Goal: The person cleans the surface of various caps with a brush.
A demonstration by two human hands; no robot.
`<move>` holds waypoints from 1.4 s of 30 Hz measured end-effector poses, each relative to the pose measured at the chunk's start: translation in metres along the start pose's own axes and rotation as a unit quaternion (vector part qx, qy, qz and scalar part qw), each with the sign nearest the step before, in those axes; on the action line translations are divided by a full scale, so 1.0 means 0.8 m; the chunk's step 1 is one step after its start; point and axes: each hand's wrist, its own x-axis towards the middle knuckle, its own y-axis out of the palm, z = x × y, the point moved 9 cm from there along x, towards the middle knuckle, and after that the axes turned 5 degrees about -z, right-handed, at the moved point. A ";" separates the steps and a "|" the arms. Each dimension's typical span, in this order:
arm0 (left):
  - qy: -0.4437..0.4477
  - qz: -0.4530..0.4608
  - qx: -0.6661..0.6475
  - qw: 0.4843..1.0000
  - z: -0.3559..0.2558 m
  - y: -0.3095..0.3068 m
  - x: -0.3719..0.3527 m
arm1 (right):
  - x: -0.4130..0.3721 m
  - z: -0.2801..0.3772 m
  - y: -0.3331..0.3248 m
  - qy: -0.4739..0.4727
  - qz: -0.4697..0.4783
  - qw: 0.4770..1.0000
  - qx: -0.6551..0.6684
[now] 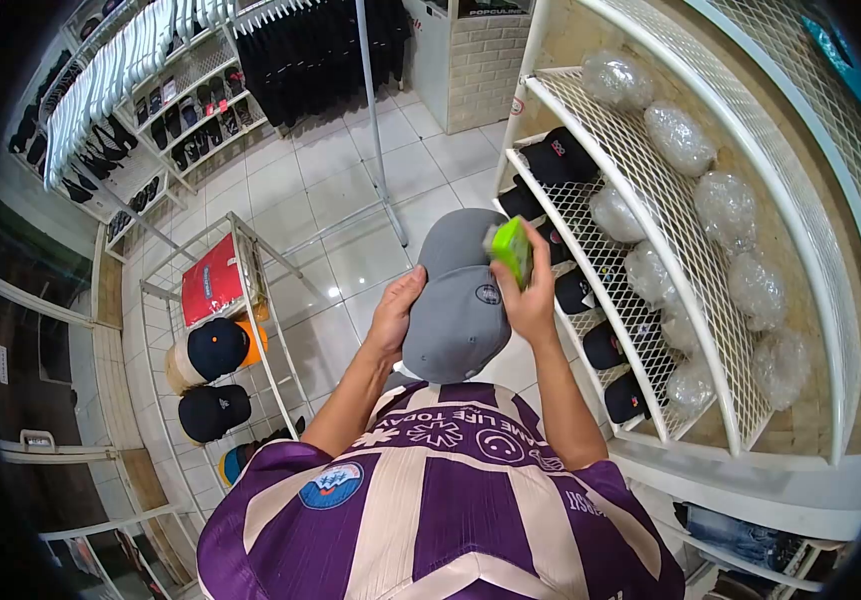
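A grey cap [447,317] with a small dark round emblem on it is held up in front of the striped shirt, its brim pointing away. On its left edge my left hand [395,312] is closed, the thumb lying on top of the cap. In my right hand [532,295] is a bright green brush-like object [512,248], gripped between thumb and fingers at the cap's right side, near the brim. Its far side is blurred, so I cannot tell whether it touches the fabric.
White mesh shelves [640,270] on the right hold dark caps [558,157] and plastic-wrapped round items [725,210]. A wire rack [165,290] on the left carries a red package [212,280] and more caps [214,413]. A thin metal stand [378,150] rises ahead, near hanging dark clothes [320,60].
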 end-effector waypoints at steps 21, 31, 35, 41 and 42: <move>-0.068 -0.036 -0.035 0.996 0.006 -0.011 0.004 | -0.007 -0.079 0.004 0.179 -0.075 0.976 0.099; -0.094 -0.030 -0.085 0.992 0.008 -0.011 0.010 | -0.010 -0.089 0.014 0.199 -0.062 0.967 0.148; -0.089 -0.045 -0.117 0.988 0.002 -0.011 0.018 | -0.014 -0.074 0.025 0.130 -0.019 0.985 0.112; -0.086 -0.043 -0.084 0.992 -0.009 0.002 0.010 | -0.008 -0.076 0.026 0.149 -0.049 0.978 0.136; -0.049 -0.079 0.000 0.996 -0.009 -0.007 0.009 | 0.007 -0.070 0.024 0.179 -0.084 0.970 0.143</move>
